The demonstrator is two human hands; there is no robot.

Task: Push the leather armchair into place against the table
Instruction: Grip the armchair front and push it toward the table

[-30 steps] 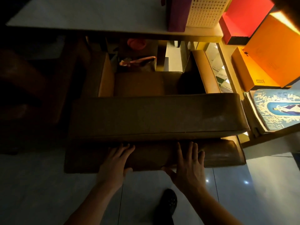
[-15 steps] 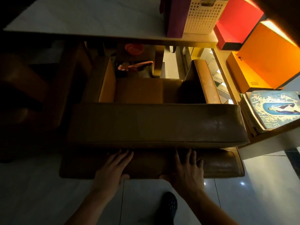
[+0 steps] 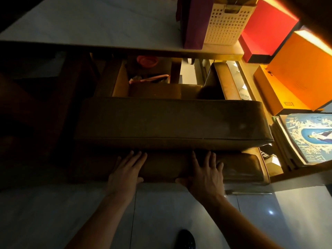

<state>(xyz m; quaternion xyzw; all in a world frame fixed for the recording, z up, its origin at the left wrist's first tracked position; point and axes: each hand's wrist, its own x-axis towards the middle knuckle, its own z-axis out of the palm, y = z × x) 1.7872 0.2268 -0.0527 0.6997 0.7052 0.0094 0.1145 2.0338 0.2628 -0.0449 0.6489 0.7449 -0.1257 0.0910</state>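
The brown leather armchair [image 3: 172,121] fills the middle of the head view, seen from behind and above, its thick backrest top facing me. Its seat and armrests reach under the white table [image 3: 93,27], whose front edge crosses the view above them. My left hand [image 3: 125,174] and my right hand [image 3: 204,174] lie flat, fingers spread, against the lower back of the chair, just under the backrest's overhang. Neither hand wraps around anything. The fingertips are partly hidden in the shadow under the backrest.
On the table stand a purple bag [image 3: 195,22] and a perforated white basket [image 3: 226,24]. To the right a shelf carries a red box [image 3: 265,31], orange boxes [image 3: 301,72] and a blue picture book [image 3: 309,135]. Glossy floor tiles [image 3: 53,216] lie below; my dark shoe [image 3: 185,239] shows.
The armchair has slid forward, with more of its seat now under the table's edge. Both hands stayed pressed on its back and moved with it.
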